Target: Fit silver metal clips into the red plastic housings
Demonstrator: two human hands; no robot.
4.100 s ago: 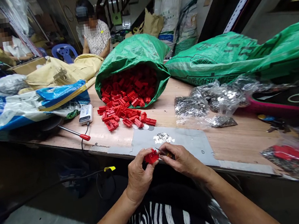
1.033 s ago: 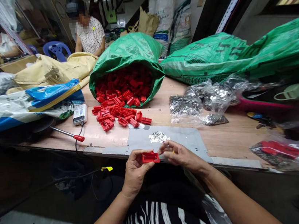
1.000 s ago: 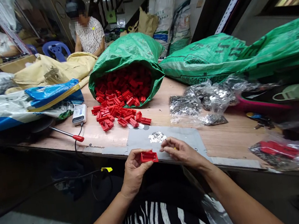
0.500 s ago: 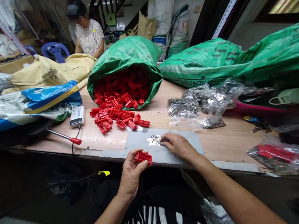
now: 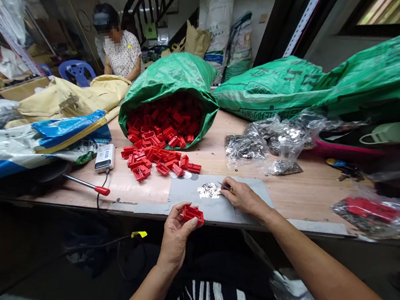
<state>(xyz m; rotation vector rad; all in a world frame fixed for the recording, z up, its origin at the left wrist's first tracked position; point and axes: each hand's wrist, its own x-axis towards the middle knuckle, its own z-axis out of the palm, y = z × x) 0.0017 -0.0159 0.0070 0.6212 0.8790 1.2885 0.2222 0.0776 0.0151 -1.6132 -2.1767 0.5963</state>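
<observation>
The fingers of the left hand (image 5: 176, 232) grip a red plastic clip (image 5: 192, 214) at the worktop (image 5: 301, 190) edge, while the right hand (image 5: 243, 196) fingers pinch a thin tool (image 5: 223, 186) touching the metal pieces (image 5: 209, 190).

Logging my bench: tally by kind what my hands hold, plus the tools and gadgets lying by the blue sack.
Red plastic part, left hand: 1
Thin pointed tool, right hand: 1
White power bank: 1
Red-handled metal rod: 1
Total: 4
</observation>
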